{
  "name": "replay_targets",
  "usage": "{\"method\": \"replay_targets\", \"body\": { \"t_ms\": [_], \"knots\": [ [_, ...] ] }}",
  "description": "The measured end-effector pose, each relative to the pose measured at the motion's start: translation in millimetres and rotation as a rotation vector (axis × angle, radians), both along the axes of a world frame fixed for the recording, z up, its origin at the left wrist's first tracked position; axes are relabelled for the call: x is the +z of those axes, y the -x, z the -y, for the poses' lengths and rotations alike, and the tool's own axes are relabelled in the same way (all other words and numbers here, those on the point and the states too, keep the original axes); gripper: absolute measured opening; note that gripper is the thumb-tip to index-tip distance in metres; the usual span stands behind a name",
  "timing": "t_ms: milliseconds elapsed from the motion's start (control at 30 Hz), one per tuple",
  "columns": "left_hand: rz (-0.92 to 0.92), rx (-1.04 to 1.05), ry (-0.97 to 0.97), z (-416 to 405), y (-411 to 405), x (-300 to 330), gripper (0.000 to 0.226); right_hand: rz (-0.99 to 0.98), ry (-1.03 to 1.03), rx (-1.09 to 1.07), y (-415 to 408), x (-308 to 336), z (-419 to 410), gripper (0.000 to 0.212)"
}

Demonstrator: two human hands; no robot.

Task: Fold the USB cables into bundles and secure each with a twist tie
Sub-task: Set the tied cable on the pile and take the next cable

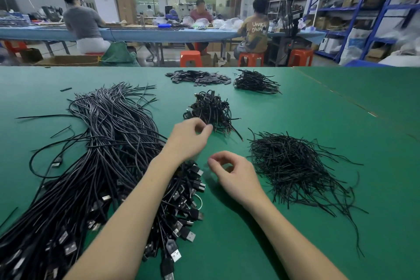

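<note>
— Which step is the person on now, do you think?

— I believe it is between two bundles. The left hand [189,137] is stretched forward to the small heap of finished bundles [211,112] in the middle of the green surface [318,109]. Its thumb and forefinger are close together at the near edge of that heap, but I cannot tell if they pinch a bundle or have just let one go.

— And the right hand [234,174]?

— It hovers near the body, just above the surface. The fingers are curled, thumb and forefinger almost meeting, and I see nothing between them. So its grip is narrow but holding nothing, as far as I can see.

— Where are the cables that are not folded yet?

— The large pile of loose USB cables [106,143] lies to the left, under the left forearm, with the plugs turned toward the person. The twist ties [295,168] are a separate loose heap on the right, just beside the right hand.

— So what does the next move ask for?

— In my judgement, the left hand must come back to the big pile and draw out one single cable, which is not easy because they lie tangled. The right hand needs only a short reach to pick one tie. There is another heap of bundles [255,82] farther away, and a pile of small flat black pieces [197,77] beside it.
</note>
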State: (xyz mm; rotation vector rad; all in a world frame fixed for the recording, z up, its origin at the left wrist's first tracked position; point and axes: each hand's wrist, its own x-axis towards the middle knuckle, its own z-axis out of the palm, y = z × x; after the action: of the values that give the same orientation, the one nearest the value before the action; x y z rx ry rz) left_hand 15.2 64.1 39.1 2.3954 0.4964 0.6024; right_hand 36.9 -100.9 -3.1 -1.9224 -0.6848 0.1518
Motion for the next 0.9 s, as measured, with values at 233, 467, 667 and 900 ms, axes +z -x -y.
{"method": "replay_targets", "body": {
  "t_ms": [233, 467, 667, 900],
  "knots": [
    [-0.148, -0.136, -0.068, -6, 24, -5, 0.023, 0.166, 0.321, -0.020, 10, 3, -7, 0.030],
    [-0.115, -0.215, -0.107, -8, 35, -7, 0.035, -0.077, 0.254, 0.046, 6, 15, -7, 0.018],
    [-0.013, -0.353, 0.023, 29, 40, 14, 0.050, -0.505, -0.175, 0.078, -36, 76, 38, 0.016],
    [0.163, -0.615, 0.730, 92, 34, 39, 0.048, -0.549, -0.432, 0.274, -45, 85, 53, 0.043]
  ]
}}
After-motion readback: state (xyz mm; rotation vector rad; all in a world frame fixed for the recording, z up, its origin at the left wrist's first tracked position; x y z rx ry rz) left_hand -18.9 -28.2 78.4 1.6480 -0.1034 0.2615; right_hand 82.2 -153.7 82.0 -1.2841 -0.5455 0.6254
